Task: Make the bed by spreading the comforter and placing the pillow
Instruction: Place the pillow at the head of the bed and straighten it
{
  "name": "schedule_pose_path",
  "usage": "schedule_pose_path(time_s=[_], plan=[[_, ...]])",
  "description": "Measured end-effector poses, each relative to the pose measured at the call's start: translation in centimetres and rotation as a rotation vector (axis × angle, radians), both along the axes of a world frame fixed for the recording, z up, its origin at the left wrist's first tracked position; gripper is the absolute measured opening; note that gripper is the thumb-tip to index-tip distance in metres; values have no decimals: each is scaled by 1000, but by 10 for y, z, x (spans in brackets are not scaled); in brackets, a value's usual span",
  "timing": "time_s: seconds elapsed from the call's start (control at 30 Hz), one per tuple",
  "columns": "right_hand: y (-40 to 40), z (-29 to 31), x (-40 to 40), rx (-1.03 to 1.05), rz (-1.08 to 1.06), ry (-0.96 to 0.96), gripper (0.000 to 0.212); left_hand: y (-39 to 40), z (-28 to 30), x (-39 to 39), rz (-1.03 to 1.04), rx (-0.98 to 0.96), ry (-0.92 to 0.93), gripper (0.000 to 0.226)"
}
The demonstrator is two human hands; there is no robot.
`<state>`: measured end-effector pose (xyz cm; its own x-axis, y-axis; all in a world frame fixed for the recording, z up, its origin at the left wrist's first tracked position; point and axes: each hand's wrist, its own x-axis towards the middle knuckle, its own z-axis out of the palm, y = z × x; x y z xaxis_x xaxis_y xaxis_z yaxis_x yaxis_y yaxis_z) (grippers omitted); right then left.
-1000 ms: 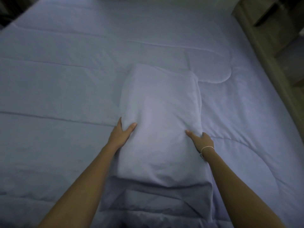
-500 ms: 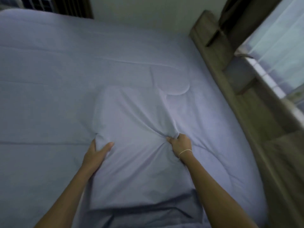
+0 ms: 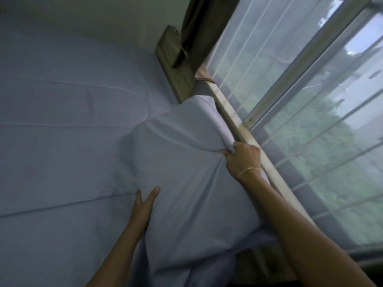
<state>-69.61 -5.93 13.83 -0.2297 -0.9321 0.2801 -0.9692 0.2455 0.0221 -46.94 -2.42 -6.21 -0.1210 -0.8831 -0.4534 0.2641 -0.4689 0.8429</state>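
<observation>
A pale blue pillow (image 3: pixel 182 162) lies tilted at the right side of the bed, its far corner up against the window ledge. My right hand (image 3: pixel 243 156) is clenched on a bunch of the pillow's cover at its right edge. My left hand (image 3: pixel 145 204) lies flat against the pillow's left edge, fingers apart and partly tucked under it. The pale blue comforter (image 3: pixel 62 141) is spread flat over the bed to the left, with long stitched seams.
A wooden headboard (image 3: pixel 176 65) runs along the bed's right side. Above it are a pale window ledge (image 3: pixel 244 137), a window with sheer curtain (image 3: pixel 300 100) and a dark curtain (image 3: pixel 196 23). A white wall (image 3: pixel 93 21) stands beyond the bed.
The pillow has gone from the middle of the bed rightward to the headboard and window ledge. My right hand closed into a fistful of its cover. The view swung right.
</observation>
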Motion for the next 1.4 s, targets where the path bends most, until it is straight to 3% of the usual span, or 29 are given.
schedule_pose_path(time_s=[0.13, 0.23, 0.33, 0.4, 0.53, 0.63, 0.7, 0.77, 0.93, 1.07, 1.2, 1.4], plan=[[5, 16, -79, 4, -40, 163, 23, -11, -7, -94, -138, -4, 56, 93], [8, 11, -122, 30, -97, 217, 19, -15, -19, -145, -232, -2, -7, 97], [17, -14, -154, 119, -124, 223, 13, -12, -40, -189, -437, -9, -192, 114], [28, -32, -167, 155, -137, 194, 10, -4, -51, -208, -568, -16, -372, 112], [47, -45, -180, 76, -106, 59, 9, 27, -52, -225, -542, -141, -715, 96], [62, -40, -182, 137, -103, -38, 44, 63, -39, -227, -429, -362, -913, 75], [81, -38, -186, 263, -121, -91, 78, 90, -43, -226, -384, -576, -938, 52], [108, -38, -189, 285, -145, -177, 97, 116, -50, -222, -435, -720, -959, 39], [179, -35, -178, 112, -90, -314, 78, 146, -67, -216, -667, -935, -1029, 52], [209, -55, -173, 144, -162, -85, 89, 128, -70, -229, -722, -1059, -1254, 22], [227, -56, -192, 1, -242, -144, 69, 124, -76, -230, -762, -1194, -1226, 12], [238, -38, -190, 407, -507, -87, 51, 140, -94, -207, -1063, -1174, -1112, 15]])
